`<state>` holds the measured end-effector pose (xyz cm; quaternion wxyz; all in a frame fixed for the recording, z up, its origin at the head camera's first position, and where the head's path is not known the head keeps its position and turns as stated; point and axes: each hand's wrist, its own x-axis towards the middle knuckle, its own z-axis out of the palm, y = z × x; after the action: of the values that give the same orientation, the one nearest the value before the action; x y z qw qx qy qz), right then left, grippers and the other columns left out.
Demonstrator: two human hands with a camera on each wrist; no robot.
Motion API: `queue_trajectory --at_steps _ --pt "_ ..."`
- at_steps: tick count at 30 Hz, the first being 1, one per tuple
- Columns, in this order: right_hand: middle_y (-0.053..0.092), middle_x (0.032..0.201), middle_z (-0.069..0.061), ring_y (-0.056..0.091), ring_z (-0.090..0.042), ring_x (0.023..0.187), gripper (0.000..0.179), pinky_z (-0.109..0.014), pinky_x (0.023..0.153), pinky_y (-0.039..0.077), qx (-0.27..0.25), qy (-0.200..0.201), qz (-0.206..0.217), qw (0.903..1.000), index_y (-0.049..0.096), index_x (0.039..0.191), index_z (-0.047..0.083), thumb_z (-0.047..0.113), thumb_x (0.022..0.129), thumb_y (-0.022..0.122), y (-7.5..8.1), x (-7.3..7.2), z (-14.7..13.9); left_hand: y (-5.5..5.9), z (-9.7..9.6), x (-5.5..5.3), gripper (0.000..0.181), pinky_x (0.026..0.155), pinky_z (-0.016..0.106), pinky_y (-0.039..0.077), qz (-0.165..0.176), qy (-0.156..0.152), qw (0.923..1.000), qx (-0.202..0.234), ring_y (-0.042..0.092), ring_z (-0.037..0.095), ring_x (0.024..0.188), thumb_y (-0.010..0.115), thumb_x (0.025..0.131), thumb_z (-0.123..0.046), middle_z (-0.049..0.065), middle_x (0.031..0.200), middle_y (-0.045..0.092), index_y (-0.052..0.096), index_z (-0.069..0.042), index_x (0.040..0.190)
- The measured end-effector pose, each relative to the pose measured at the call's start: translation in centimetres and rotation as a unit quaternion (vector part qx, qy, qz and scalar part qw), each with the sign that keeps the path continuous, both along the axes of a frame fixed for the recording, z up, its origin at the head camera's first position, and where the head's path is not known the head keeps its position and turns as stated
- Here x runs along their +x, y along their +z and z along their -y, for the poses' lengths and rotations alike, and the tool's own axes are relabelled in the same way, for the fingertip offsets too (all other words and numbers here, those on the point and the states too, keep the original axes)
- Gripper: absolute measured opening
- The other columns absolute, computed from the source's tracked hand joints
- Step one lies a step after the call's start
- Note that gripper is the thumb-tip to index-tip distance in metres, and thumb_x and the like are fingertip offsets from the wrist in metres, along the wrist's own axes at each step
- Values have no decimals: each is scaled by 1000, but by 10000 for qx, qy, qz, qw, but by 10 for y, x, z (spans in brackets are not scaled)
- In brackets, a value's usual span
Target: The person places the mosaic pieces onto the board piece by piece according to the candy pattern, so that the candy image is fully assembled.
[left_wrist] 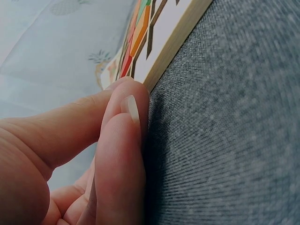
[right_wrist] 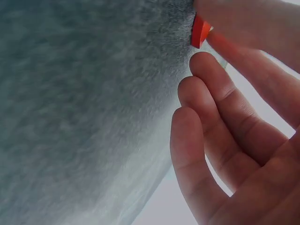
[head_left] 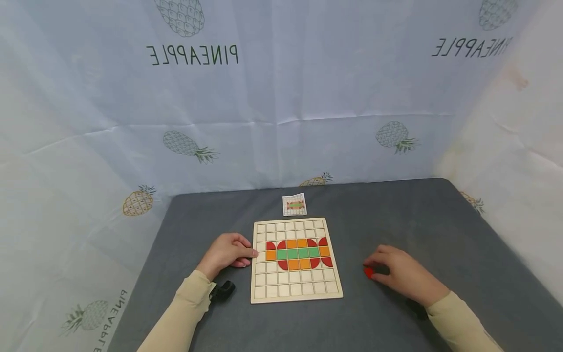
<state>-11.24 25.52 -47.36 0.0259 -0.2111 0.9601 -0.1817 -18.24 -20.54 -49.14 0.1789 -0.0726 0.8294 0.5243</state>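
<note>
A square wooden grid board (head_left: pixel 296 289) lies on the dark cloth, with red quarter-round tiles (head_left: pixel 327 262), orange square tiles (head_left: pixel 293 264) and green square tiles (head_left: pixel 292 253) across its middle rows. My left hand (head_left: pixel 226 253) grips the board's left edge between thumb and fingers; the left wrist view shows the fingertips at the board's corner (left_wrist: pixel 161 61). To the right of the board, my right hand (head_left: pixel 400 274) pinches a red tile (head_left: pixel 369 272) between thumb and index finger, close to the cloth. In the right wrist view this tile (right_wrist: pixel 200 32) is partly covered by the thumb.
A small pattern card (head_left: pixel 294 205) printed with a similar coloured design lies just behind the board. The dark grey table (head_left: pixel 211 215) is backed by a pale curtain (head_left: pixel 281 93) printed with pineapples. Dark straps sit at both wrists.
</note>
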Motion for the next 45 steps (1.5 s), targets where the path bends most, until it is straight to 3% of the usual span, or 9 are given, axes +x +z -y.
queue_trajectory --at_steps 6,13,18,25,34,45 --pt "61 97 19 61 -2 89 24 -26 76 59 -20 43 113 9999 81 102 29 19 84 95 1 -10 10 -2 1 -1 38 65 29 66 29 5 10000 23 76 16 68 97 83 -25 9 84 78 72 -6 105" --pt "61 95 17 58 -2 86 19 -26 76 58 -87 239 -145 9996 81 99 28 19 86 93 6 -24 34 -5 2 -2 38 64 30 66 -7 -34 10000 74 76 16 67 97 82 -25 9 83 78 72 -6 104" --pt "64 98 13 60 -8 90 19 -25 77 59 -152 465 -141 9987 82 102 23 21 87 93 12 -39 76 -5 3 -3 37 63 30 65 -62 -56 9999 123 75 15 66 97 82 -24 8 82 77 72 -7 103" --pt "67 100 9 63 -12 92 15 -27 80 59 -396 1079 -65 9934 82 102 20 22 90 91 13 -55 145 -6 3 -4 38 62 30 65 -130 -99 9998 118 75 15 64 98 82 -23 8 80 76 72 -6 103" --pt "68 100 8 61 -8 90 16 -25 83 59 -400 1572 -89 9867 83 104 19 27 92 90 5 -57 197 -6 0 -5 38 61 29 65 -109 -167 9997 173 75 14 64 97 82 -22 8 79 76 71 -5 102" --pt "67 97 6 58 -7 86 16 -23 77 57 -363 1746 -335 9834 83 103 17 24 91 91 0 -57 217 -4 5 -5 37 63 30 66 -60 -95 9997 221 75 15 65 97 82 -21 9 82 77 70 -5 103"
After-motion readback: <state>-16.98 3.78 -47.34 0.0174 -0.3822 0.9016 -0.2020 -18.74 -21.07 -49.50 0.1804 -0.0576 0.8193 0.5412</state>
